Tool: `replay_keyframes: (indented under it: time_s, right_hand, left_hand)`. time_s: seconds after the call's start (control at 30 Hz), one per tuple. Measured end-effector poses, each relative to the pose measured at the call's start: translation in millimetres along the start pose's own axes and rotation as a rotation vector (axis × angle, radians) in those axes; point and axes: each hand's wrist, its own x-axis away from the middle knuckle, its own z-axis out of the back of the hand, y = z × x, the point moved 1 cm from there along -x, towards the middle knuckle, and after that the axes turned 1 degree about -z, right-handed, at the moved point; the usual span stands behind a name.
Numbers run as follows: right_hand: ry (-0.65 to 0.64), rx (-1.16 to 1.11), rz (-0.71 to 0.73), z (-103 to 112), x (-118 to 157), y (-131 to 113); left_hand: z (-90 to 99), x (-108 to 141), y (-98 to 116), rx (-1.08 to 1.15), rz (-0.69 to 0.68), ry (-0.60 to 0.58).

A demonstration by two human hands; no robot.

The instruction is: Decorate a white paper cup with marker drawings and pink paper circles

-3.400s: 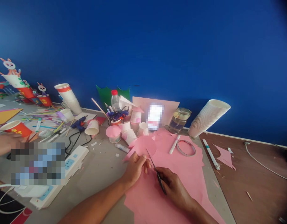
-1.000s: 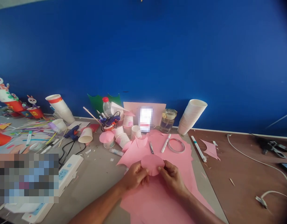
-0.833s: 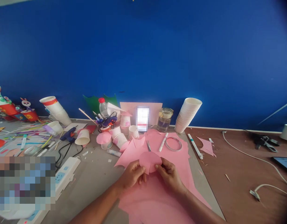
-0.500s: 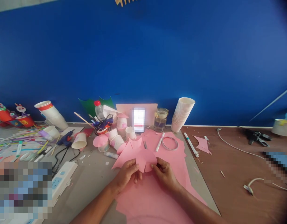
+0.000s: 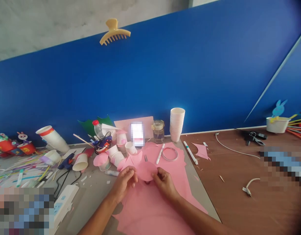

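Note:
Over a large pink paper sheet, my right hand pinches the right edge of a pink paper disc between thumb and fingers. No slit shows in the disc's near edge now. My left hand is beside the disc's left edge, its fingers loosely bent and apart, seemingly holding nothing. Beyond the disc lie a cut pink paper piece, a white marker and a ring-shaped band.
White stacked paper cups stand beside a glass jar at the back. A glue gun, small cups and a power strip are on the left. A marker, paper scrap and cable lie right.
The view has tipped upward and turned right. My left hand has come off the disc, while my right hand keeps its pinch. The slit at the near edge has gone from sight.

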Motion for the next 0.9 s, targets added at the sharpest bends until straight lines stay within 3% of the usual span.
replay_keyframes:
  time_s: [0.17, 0.33, 0.47, 0.63, 0.9]
  right_hand:
    - [0.016, -0.094, -0.011, -2, -1, -1]
    - [0.005, -0.135, -0.003, -3, -1, -2]
    - [0.016, -0.139, 0.005, -3, -2, -2]
    - [0.024, -0.135, -0.002, -3, -4, 0]
    - [0.019, -0.124, -0.006, -4, -6, -1]
  left_hand:
    - [15.5, -21, 28, -0.592, -0.292, 0.271]
    - [30.9, -59, 54, -0.904, -0.369, 0.428]
    - [29.6, -86, 57, -1.154, -0.343, 0.44]
    - [22.6, -107, 45, -1.354, -0.248, 0.442]
    - [22.4, -119, 41, -1.364, -0.269, 0.497]
